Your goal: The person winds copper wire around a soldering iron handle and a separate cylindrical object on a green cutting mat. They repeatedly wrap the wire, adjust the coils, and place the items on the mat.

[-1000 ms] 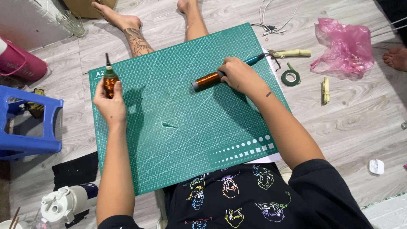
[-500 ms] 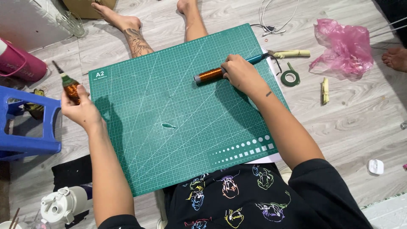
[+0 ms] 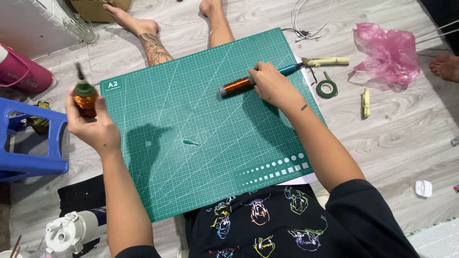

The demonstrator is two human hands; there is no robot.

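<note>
Our left hand [image 3: 93, 125] wraps its grip around a small spool of copper wire [image 3: 85, 99], fingers closed on its body, holding it raised off to the left of the green cutting mat [image 3: 191, 143], over the floor near the blue stool [image 3: 28, 143]; the spool looks blurred, so we cannot make out its top end clearly. Our right hand [image 3: 270, 85] lies on the mat's upper right part, its grip closed over the near end of a longer copper wire spool [image 3: 236, 86], which rests on its side on the mat, with a teal-handled tool [image 3: 290, 69] poking out beyond the knuckles. The risk we see here: the lying spool is round and could roll across the smooth mat if our right hand eases its hold, and the small spool, held only by the fingers in mid-air, could slip and drop to the floor. Our left forearm is bent up and outward, wrist cocked back; our right arm reaches forward and across, palm down. Further out, a roll of green tape [image 3: 328, 89] and a pink plastic bag [image 3: 388, 52] lie on the wooden floor [image 3: 406, 143], well apart from both hands.
</note>
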